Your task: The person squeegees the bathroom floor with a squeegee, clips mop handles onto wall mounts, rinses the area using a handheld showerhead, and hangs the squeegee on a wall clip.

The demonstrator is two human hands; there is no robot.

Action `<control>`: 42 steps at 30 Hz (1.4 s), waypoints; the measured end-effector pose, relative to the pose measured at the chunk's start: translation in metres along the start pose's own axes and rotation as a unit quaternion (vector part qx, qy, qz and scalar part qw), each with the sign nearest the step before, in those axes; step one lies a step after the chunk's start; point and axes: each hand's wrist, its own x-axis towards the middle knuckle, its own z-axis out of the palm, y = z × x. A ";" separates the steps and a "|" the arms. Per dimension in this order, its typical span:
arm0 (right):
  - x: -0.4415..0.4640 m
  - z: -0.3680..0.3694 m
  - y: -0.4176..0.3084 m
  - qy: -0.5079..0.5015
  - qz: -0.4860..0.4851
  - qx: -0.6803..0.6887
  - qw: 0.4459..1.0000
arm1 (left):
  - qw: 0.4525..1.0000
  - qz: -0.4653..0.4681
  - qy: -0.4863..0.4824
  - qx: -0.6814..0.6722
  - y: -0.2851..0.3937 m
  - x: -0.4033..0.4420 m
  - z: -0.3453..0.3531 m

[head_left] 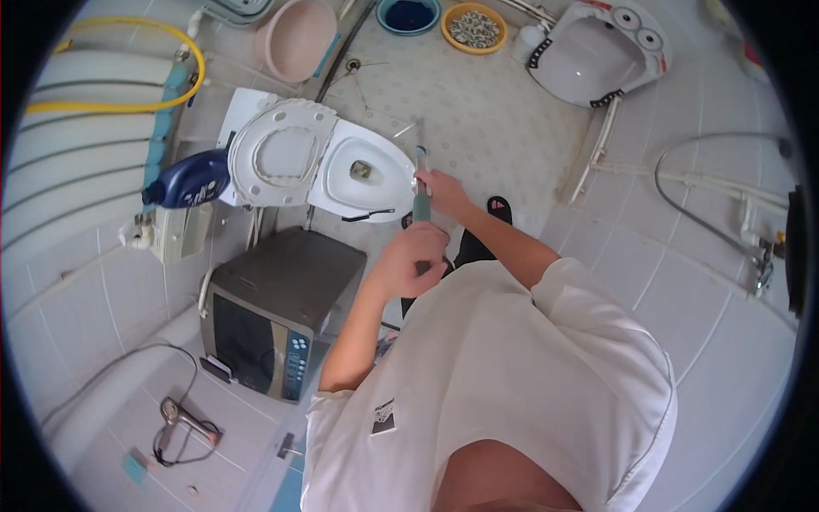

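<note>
A long tool with a grey-green handle (421,209) runs in front of the body, beside the rim of a white toilet bowl (368,171). My left hand (414,256) is curled closed at the near end of the handle. Farther along, my right hand (442,191) has its fingers closed round the shaft. What the far end of the tool looks like is too small to tell. The toilet seat and lid (286,154) are raised. Something brownish lies in the bowl. A black strip (368,215) sits on the bowl's side edge.
A dark blue bottle (192,179) lies behind the lid. Left stands a grey appliance (281,299). A pink basin (299,38), blue basin (408,15), and yellow basin (474,28) are at the far side. A washbasin (597,60) and shower hose (674,200) are right.
</note>
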 end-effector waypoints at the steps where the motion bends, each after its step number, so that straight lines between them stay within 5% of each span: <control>1: -0.004 -0.005 0.000 -0.009 -0.027 -0.015 0.999 | 1.000 0.001 0.027 -0.009 0.007 -0.003 0.005; 7: -0.037 -0.041 0.026 -0.100 -0.149 0.013 0.984 | 0.980 -0.096 0.149 -0.095 0.013 -0.032 0.065; 10: -0.051 -0.065 0.033 -0.146 -0.153 0.004 0.977 | 0.900 -0.229 0.353 -0.115 0.031 -0.019 0.124; 14: -0.065 -0.101 0.035 -0.258 -0.174 -0.104 0.945 | 0.767 -0.383 0.428 -0.284 0.051 -0.002 0.181; 18: -0.054 -0.098 0.066 -0.261 -0.215 -0.133 0.932 | 0.670 -0.388 0.440 -0.455 0.050 0.028 0.206; 26: 0.024 -0.095 0.099 -0.236 -0.223 -0.141 0.935 | 0.596 -0.360 0.469 -0.544 -0.006 0.088 0.192; 42: 0.232 -0.077 0.090 -0.245 -0.181 -0.171 0.937 | 0.568 -0.329 0.503 -0.563 -0.096 0.192 0.052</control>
